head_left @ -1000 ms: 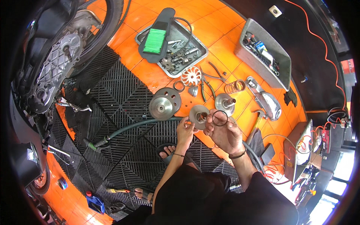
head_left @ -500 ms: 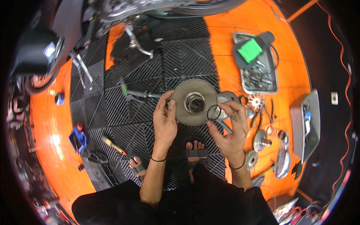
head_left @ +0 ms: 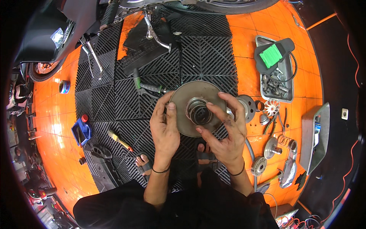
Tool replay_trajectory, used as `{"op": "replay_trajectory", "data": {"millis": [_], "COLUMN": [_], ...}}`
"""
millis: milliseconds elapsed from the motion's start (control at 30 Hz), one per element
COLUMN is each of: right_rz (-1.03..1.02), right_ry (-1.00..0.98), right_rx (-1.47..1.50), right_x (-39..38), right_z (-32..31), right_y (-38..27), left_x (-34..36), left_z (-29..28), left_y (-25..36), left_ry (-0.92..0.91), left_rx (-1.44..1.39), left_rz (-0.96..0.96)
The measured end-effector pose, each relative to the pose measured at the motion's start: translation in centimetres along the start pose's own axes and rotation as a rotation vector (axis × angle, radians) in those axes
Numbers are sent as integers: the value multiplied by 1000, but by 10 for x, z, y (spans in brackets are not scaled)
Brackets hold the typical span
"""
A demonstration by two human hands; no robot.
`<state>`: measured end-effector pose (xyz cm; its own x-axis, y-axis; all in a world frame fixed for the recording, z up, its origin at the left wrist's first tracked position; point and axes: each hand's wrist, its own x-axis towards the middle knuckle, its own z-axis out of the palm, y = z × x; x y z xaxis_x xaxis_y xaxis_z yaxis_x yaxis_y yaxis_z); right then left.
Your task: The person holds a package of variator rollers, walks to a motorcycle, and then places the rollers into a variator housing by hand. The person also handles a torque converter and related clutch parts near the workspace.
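Observation:
My left hand [head_left: 165, 133] grips the left edge of a round metal pulley disc [head_left: 180, 116], thumb on its face. A raised silver collar [head_left: 189, 105] surrounds the hole in the disc's middle. Over that collar, my right hand [head_left: 230, 135] pinches a thin black ring [head_left: 211, 119] between thumb and forefinger. The ring lies against the collar's mouth; whether it is seated around it or only resting there, I cannot tell. The other right fingers reach over the disc's right edge.
On the right lie a metal tray [head_left: 291, 86] of parts with a green air filter [head_left: 271, 55], a fan wheel [head_left: 272, 107], a spring [head_left: 284, 140] and a grey bin [head_left: 322, 143]. A green-handled power tool [head_left: 146, 86], brush [head_left: 120, 141] and blue container [head_left: 82, 131] sit leftward. A motorcycle wheel [head_left: 244, 6] stands beyond.
My right hand has moved left, bringing the black ring from beside the disc onto its central collar. The left hand keeps its hold. The view has shifted slightly.

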<state>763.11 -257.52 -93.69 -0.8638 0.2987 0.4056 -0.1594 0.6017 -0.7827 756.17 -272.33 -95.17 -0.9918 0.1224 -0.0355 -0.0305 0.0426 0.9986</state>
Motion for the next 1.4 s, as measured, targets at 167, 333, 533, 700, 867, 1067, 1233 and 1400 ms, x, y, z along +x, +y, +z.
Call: {"op": "replay_trajectory", "data": {"millis": [167, 333, 533, 700, 867, 1067, 1233, 1400], "right_rz": [23, -3, 131, 496, 702, 695, 640, 655], "right_ry": [21, 5, 123, 13, 58, 120, 116, 116], "right_rx": [0, -34, 230, 840, 863, 868, 915, 943], "right_x": [1, 1, -1, -3, -5, -12, -10, -9], "right_z": [1, 2, 1, -3, -3, -2, -3, -9], "right_y": [-4, -5, -5, -3, -18, -17, -22, -26], "left_x": [3, 1, 2, -2, -9, -16, -17, -20], "left_z": [-1, -4, -8, -6, 6, 13, 16, 13], "left_y": [2, -2, 0, 1, 6, 12, 21, 26], "left_ry": [-22, -10, -35, -78, -119, -219, -204, -234], "left_rx": [-22, -18, -118, -198, -393, -389, -569, -612], "left_rz": [5, 13, -26, -25, -106, -79, -136, -163]}}
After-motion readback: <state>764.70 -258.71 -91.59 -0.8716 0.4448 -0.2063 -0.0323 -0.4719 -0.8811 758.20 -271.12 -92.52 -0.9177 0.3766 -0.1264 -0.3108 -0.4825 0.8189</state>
